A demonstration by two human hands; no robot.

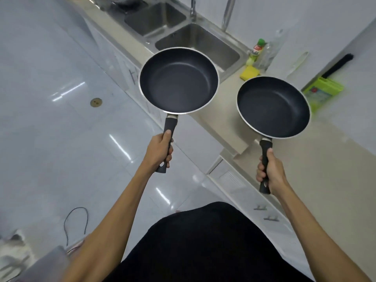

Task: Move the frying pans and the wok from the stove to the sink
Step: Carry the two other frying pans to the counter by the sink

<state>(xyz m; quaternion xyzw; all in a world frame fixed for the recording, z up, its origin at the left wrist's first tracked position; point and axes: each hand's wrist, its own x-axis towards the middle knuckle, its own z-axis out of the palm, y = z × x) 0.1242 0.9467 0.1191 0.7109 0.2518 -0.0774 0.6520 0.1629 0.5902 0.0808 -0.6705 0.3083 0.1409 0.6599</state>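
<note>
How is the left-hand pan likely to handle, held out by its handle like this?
The left pan is probably nose-heavy: the left hand grips far back on the handle. It looks rigid, and light enough for one hand. The empty, dry-looking pan should not slosh.

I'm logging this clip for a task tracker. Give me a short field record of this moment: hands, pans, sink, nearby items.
left hand: grips handle of left frying pan
right hand: grips handle of right frying pan
pans: both empty, held in the air, upright
sink: double basin, ahead of the pans
countertop: yellow sponge, dish soap bottle
wok: not in view
</note>
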